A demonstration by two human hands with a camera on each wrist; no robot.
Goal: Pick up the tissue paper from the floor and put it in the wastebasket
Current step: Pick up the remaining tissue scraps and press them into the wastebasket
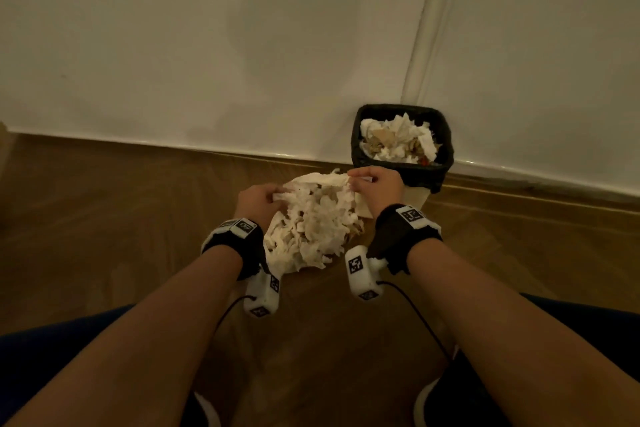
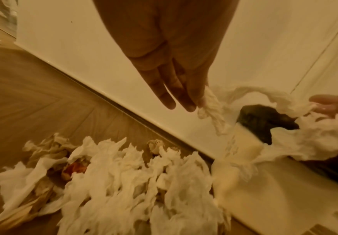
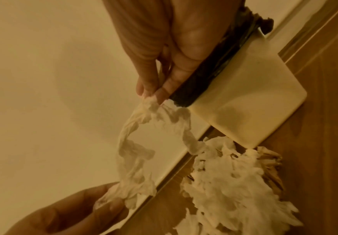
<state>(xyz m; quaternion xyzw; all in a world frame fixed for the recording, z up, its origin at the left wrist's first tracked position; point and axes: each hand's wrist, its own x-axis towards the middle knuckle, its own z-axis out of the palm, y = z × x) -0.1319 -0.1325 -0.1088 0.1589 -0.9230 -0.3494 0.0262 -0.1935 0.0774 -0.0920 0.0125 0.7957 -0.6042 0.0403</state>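
Lying on the wooden floor just in front of the wastebasket is a heap of crumpled tissue paper. A twisted strand from its far edge is pinched at one end by the left hand and at the other by the right hand. The wastebasket, lined with a black bag, stands against the white wall and is already filled with tissue.

Tissue paper lies before the wastebasket.
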